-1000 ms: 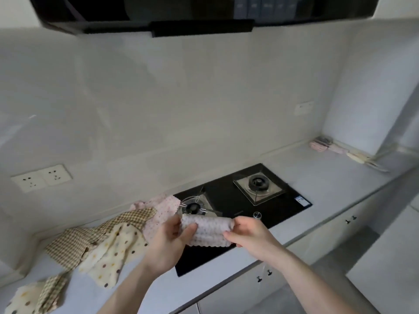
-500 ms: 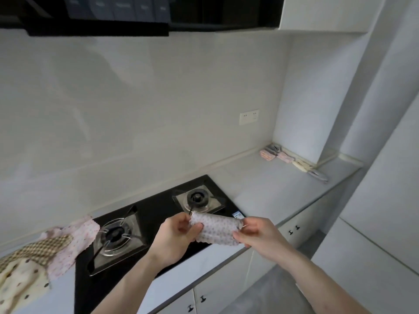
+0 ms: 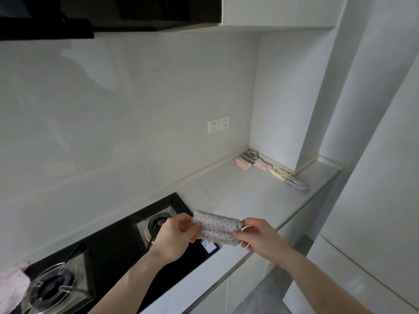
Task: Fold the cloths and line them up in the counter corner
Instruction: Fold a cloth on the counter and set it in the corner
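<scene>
The left hand (image 3: 175, 237) and the right hand (image 3: 260, 236) each pinch one end of a folded dotted cloth (image 3: 216, 228), held in the air above the hob (image 3: 127, 248) at its corner-side edge. Well beyond the hob, a row of folded cloths (image 3: 269, 169) already lies along the wall in the counter corner. At the hob's opposite end, a pink cloth (image 3: 12, 286) shows at the frame edge, seemingly unfolded, so the work looks partly done; this cloth has yet to join the row.

a glossy pale backsplash (image 3: 113, 123) rises behind the black gas hob (image 3: 118, 250), with a dark range hood (image 3: 90, 14) above it. right of the hob runs a light countertop (image 3: 240, 191), a double wall socket (image 3: 218, 124) over it, white base cabinets (image 3: 210, 291) under it and grey floor (image 3: 260, 300) below.
</scene>
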Demonstrator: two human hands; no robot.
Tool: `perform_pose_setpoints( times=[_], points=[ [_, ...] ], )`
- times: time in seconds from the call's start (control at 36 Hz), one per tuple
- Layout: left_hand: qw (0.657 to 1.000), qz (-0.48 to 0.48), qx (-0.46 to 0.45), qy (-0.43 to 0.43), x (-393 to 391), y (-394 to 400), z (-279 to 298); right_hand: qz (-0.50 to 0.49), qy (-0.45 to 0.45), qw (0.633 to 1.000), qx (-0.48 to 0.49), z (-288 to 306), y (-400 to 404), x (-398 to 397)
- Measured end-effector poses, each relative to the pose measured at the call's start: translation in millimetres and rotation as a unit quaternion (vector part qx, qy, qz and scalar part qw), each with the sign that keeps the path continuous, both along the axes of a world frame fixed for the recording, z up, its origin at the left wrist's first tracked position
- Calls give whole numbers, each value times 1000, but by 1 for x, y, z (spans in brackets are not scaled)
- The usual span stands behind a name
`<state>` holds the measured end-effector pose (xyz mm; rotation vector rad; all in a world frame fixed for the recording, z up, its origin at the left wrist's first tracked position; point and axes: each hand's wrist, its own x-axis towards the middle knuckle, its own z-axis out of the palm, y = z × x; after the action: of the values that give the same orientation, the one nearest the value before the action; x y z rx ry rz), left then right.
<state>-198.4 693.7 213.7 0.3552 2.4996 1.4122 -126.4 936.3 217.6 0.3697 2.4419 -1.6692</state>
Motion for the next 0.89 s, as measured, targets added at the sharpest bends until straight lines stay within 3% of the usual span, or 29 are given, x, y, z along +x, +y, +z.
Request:
perform_pose_setpoints(
  times=[0.39, 0.67, 0.89],
  points=[
    [997, -24, -44, -59, -146, 95, -23, -136, -29, 990, -29, -50, 88, -128],
    [992, -19, -96, -76, -223, 129, -26, -269, -81, 948, -149, -92, 161, -216],
    [985, 18, -144, -90, -258, 147, -51, -325, -144, 921, -159, -149, 236, -307]
  ],
)
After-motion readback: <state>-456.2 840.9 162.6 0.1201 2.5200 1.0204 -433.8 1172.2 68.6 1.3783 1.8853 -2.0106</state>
